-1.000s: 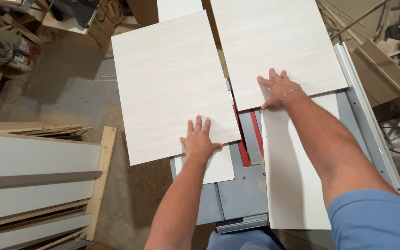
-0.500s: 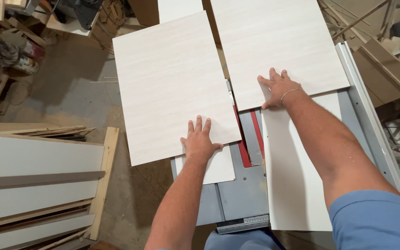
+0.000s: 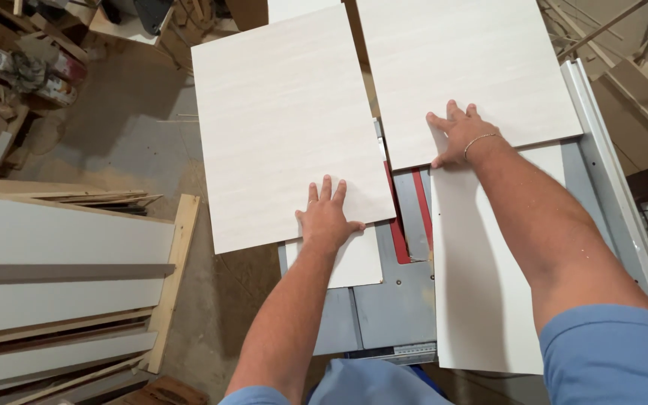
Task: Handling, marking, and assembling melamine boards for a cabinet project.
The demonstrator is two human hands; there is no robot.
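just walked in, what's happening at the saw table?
A person leans over a table saw, each palm flat on a pale wood-grain panel. The left hand presses the near edge of the left panel, which overhangs the table's left side. The right hand presses the near edge of the right panel, beside the rail. A narrow gap separates the two panels above the red throat plate. Stacked boards sit lower left.

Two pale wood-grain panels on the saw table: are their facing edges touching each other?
Apart. The head view shows a gap between the left pale panel and the right pale panel, the table visible through it.
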